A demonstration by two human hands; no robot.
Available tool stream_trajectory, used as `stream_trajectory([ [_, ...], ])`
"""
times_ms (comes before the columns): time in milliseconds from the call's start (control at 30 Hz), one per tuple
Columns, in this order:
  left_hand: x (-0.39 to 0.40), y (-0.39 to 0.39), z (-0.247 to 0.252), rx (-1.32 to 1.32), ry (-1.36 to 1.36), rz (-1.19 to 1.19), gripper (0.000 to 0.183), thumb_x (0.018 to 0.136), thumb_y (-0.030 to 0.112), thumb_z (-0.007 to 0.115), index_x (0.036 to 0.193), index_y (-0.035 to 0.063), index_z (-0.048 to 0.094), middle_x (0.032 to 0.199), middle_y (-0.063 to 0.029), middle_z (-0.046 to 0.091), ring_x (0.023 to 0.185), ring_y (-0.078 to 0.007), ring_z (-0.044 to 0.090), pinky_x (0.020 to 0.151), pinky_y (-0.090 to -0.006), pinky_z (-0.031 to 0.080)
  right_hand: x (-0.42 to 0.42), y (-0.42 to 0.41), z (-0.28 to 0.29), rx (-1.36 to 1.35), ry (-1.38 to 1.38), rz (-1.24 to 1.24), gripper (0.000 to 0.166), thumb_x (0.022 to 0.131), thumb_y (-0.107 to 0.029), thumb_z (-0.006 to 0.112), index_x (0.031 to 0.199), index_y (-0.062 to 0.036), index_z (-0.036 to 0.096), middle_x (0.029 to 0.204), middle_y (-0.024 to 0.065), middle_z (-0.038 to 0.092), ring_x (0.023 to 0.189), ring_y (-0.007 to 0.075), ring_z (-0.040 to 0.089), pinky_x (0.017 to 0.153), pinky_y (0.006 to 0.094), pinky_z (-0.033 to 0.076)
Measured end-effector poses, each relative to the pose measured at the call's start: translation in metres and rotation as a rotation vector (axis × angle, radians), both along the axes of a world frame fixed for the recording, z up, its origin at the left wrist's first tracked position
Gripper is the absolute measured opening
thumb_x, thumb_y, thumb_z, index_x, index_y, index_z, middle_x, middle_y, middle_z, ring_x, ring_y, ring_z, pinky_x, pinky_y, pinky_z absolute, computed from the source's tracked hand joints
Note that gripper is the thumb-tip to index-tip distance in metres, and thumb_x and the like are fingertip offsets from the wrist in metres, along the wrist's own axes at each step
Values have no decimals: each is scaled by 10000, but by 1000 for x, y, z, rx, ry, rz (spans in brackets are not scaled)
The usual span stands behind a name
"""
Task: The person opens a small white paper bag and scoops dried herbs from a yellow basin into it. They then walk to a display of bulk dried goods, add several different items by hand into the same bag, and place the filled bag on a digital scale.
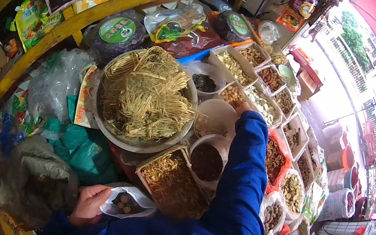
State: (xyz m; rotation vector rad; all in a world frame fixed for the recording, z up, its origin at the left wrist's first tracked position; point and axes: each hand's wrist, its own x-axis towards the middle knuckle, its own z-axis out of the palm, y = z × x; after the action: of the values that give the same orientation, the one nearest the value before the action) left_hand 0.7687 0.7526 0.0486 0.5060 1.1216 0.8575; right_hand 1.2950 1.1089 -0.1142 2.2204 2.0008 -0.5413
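My left hand (90,201) grips the rim of a small white plastic bag (109,206), held open low in front of me, with dark dried spices and a few pale round pieces inside. My right arm, in a blue sleeve, reaches forward over the goods. My right hand (244,107) is at a white tray of light brown dried pieces (231,94), its fingers mostly hidden by the cuff and the tray's contents. Left of that arm are a round tub with a little pale stuff at its bottom (213,121) and a tub of dark red grains (206,161).
A large metal basin (109,138) heaped with bundled dried straw-like herbs (147,95) stands at centre. A rectangular box of dried shreds (173,182) lies below it. Trays of spices line the right; a yellow shelf rail (89,13) curves along the left.
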Motion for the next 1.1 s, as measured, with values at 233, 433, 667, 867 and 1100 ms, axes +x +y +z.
stream_trajectory([
  [233,-2,0,-4,4,-11,-27,270,940,130,522,1095,-87,568,958,-116,653,788,-135,619,689,-244,486,3,-27,0,-42,34,126,360,789,-357,602,1088,-163,656,1134,112,633,1057,291,587,882,368,474],
  [433,-1,4,0,-7,-54,-37,254,934,102,524,1095,-90,565,954,-122,649,799,-144,624,710,-258,497,26,-42,0,412,210,-210,255,754,-314,641,880,-101,699,790,147,673,737,265,652,707,375,517],
  [667,-7,-4,-5,-13,-96,-21,272,944,116,507,1104,-99,553,987,-141,636,869,-175,625,768,-281,501,-31,-85,99,411,1398,-411,91,885,-126,596,924,-43,592,665,-24,519,510,68,445,455,205,357],
  [867,-4,-10,-2,69,-124,32,272,962,121,477,1120,-90,544,1005,-141,631,886,-178,621,782,-295,508,-199,-206,198,-154,1490,170,122,874,-94,593,995,-82,606,839,-19,579,683,63,490,574,215,403],
  [1100,4,-14,0,252,-96,-55,272,959,129,488,1100,-86,575,947,-112,646,819,-143,620,743,-262,508,-351,-346,104,-1200,1899,-259,83,902,-106,572,976,-70,575,790,-6,554,660,87,500,555,223,410],
])
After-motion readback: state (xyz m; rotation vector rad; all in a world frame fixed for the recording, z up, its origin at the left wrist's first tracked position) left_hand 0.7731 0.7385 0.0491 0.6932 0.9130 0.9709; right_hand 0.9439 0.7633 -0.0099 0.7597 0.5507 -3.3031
